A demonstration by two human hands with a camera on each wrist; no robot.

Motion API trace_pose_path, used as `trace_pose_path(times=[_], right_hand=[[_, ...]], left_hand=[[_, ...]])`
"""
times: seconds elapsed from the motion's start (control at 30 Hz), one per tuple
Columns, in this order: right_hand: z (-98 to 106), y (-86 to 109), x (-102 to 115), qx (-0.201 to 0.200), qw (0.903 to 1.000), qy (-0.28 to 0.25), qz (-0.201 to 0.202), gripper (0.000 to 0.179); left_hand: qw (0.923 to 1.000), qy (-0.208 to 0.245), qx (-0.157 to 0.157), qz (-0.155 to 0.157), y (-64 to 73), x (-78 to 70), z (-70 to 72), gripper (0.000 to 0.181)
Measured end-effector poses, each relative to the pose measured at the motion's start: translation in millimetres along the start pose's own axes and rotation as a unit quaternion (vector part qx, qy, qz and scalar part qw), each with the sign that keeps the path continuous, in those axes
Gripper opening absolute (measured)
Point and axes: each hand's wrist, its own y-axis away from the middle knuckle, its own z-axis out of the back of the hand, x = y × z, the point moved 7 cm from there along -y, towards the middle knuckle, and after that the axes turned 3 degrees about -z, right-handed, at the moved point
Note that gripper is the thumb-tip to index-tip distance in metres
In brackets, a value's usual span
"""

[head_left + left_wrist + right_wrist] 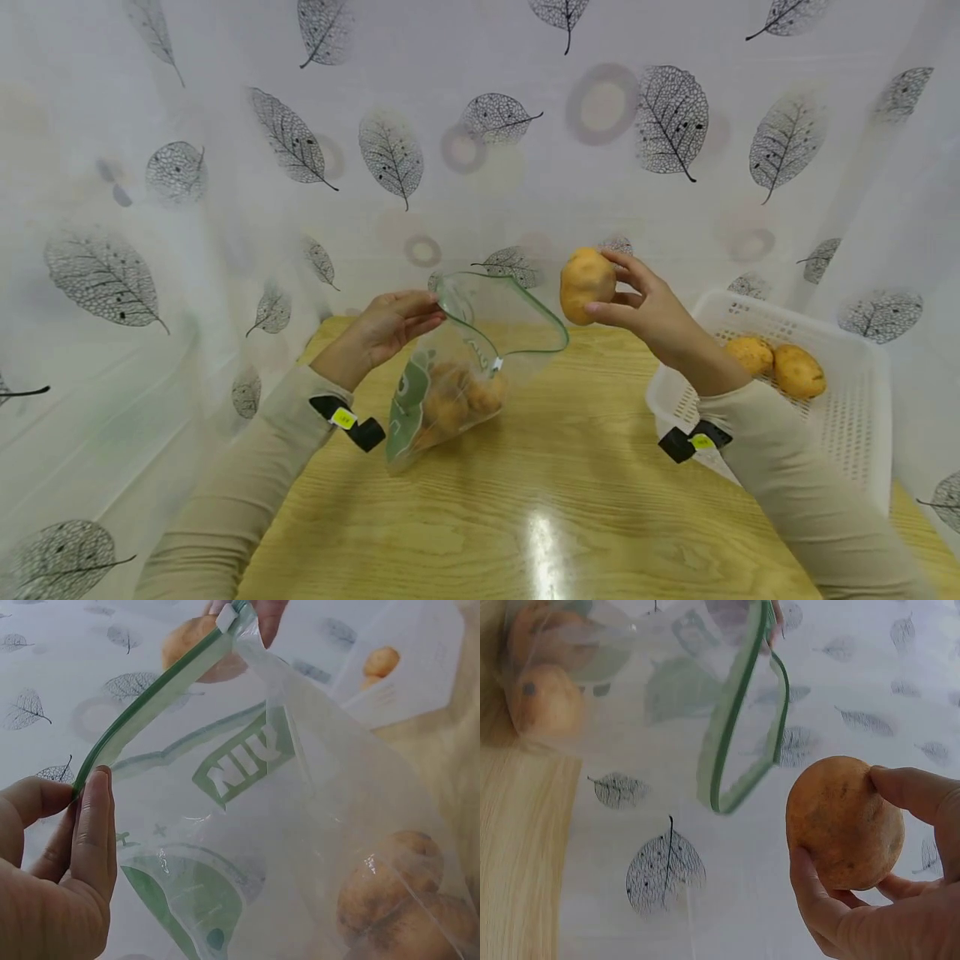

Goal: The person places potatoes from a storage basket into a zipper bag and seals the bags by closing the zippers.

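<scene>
The left hand [384, 325] has its fingers pinching the green rim [727, 724] at the upper left corner of the clear bag [408, 408]. From those fingers the rim loops away to the right, leaving the mouth wide, with a white slider [497, 363] to the right of and below them. Beneath the left fingers hangs the body of the bag, tilted, with a green print on its side and several potatoes [450, 410] bunched in its lower part; they are blurred by the plastic, so their number is hard to tell.

The right hand [651, 315] grasps one potato [585, 285], thumb on one side and fingers on the other. This potato is at the tips of the right fingers, out of the bag and just beside its mouth, level with the left fingers and to their right. The right wrist view shows it whole, brown and smooth, the digits curving around it.

To the right of the right fingers and below them stands a white basket [855, 417] with perforated walls, holding two more potatoes [799, 372] side by side. The yellowish worktop [600, 475] spreads below both sets of fingers, and a leaf-printed sheet [450, 50] hangs beyond them
</scene>
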Motion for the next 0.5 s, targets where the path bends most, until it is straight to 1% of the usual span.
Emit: trace_pose_path(times=[0.13, 0.2, 0.37, 0.5], right_hand=[[-16.2, -6.2, 2.2, 0.002, 0.9999, 0.008, 0.012, 0.083], [-23.8, -9.3, 3.2, 0.003, 0.9996, 0.020, 0.019, 0.084], [-41.4, -14.6, 5.4, -0.003, 0.9963, 0.078, 0.037, 0.086], [-51.7, -16.3, 5.3, -0.009, 0.9924, 0.115, 0.044, 0.086]], left_hand=[[1.0000, -0.002, -0.001, 0.002, -0.2, 0.5, 0.7, 0.027], [1.0000, -0.004, -0.001, 0.002, -0.5, 1.2, 0.4, 0.026], [0.9999, -0.010, -0.001, 0.001, -1.9, 2.5, -0.6, 0.025], [1.0000, -0.006, -0.001, -0.002, -2.4, 1.8, -0.6, 0.025]])
